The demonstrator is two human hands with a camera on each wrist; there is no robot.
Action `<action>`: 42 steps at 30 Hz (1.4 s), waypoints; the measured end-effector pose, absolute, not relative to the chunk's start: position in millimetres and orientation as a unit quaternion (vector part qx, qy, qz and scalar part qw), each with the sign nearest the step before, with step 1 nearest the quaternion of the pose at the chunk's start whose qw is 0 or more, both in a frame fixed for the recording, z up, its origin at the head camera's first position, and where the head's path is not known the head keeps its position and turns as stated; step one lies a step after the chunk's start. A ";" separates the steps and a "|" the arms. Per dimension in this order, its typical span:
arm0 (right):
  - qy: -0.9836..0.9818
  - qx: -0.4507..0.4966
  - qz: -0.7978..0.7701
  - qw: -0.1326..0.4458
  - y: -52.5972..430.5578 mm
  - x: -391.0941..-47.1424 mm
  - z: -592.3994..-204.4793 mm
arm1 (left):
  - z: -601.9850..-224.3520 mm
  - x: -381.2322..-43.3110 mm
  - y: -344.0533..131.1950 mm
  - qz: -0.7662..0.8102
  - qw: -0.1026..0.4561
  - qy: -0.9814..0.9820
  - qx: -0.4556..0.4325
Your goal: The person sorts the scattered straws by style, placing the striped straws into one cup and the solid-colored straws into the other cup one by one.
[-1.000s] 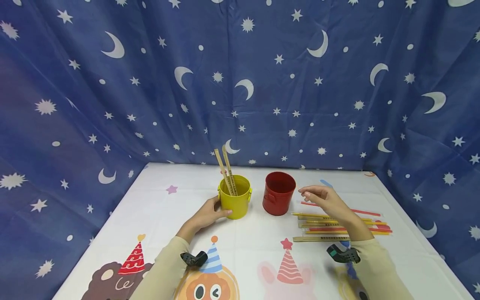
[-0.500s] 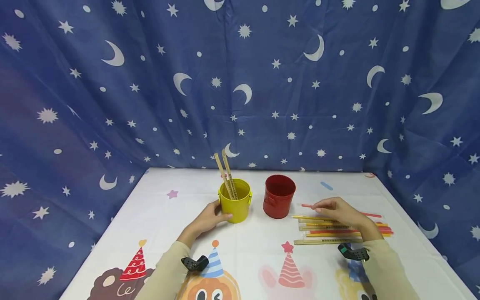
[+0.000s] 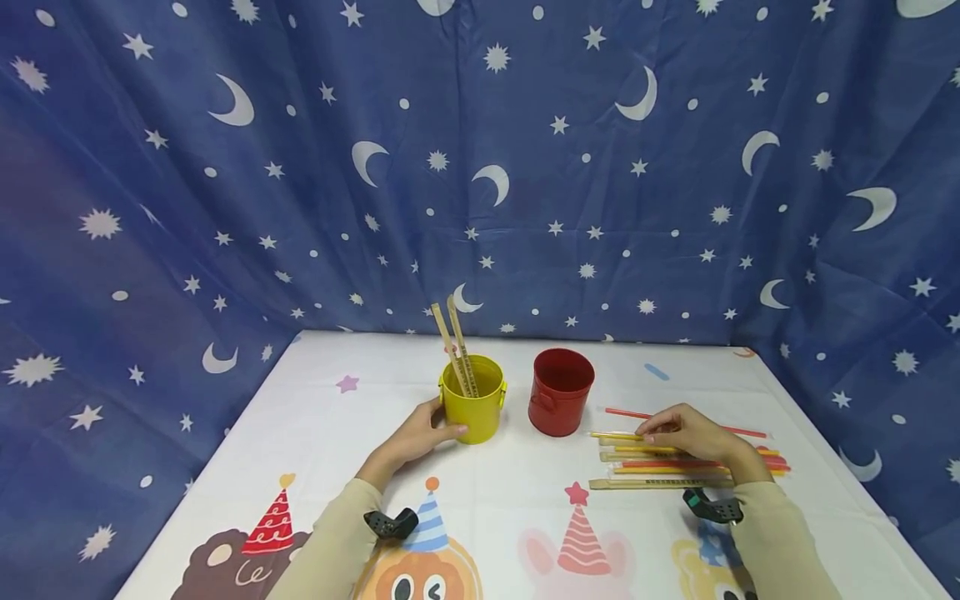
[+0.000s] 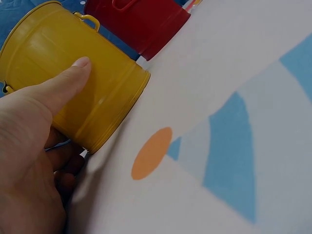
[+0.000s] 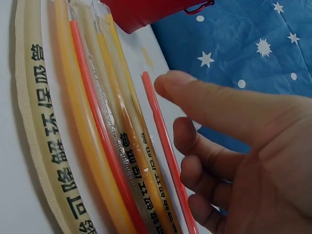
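My left hand (image 3: 420, 431) grips a small yellow bucket (image 3: 474, 419), its thumb against the front and its fingers round the far side. Two paper-wrapped straws (image 3: 444, 337) lean upright in that bucket. Over a row of wrapped straws on the table hovers my right hand (image 3: 688, 435), fingertips close to a yellow straw (image 3: 617, 435). In the right wrist view its thumb and loosely bent fingers are apart, holding nothing, beside a red straw (image 5: 156, 109). Yellow straws, red straws and printed paper-wrapped straws (image 5: 34, 97) lie roughly parallel; whether the fingertips touch one cannot be told.
A red bucket (image 3: 558, 407) stands between the yellow bucket and the straws. The white tablecloth (image 3: 517, 517) carries printed cartoon animals and party hats. Behind the table hangs a blue curtain (image 3: 420, 208) with moons and stars.
My right hand has come down from beside the red bucket and shifted right, onto the row of straws. The left hand stays at the yellow bucket.
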State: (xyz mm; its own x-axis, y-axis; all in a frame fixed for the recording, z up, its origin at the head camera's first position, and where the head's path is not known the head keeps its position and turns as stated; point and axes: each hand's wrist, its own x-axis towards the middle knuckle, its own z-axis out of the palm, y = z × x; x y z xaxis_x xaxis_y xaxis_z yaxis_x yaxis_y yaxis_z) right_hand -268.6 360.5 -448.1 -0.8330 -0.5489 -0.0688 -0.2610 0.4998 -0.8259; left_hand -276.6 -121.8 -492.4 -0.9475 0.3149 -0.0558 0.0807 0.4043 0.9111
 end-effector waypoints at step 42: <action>0.891 -0.151 -0.408 0.126 357.2 -270.3 -465.2 | -492.6 -279.4 -121.6 0.520 0.108 0.837 0.132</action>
State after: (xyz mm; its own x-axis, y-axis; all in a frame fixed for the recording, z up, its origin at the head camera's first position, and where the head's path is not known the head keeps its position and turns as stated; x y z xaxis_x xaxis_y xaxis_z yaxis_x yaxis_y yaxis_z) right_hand -270.3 357.2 -465.2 -0.9223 -0.3727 -0.1019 -0.1664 0.6212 -0.7658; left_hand -279.4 -121.6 -492.6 -0.9417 0.3336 -0.0440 0.1082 0.4241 0.8991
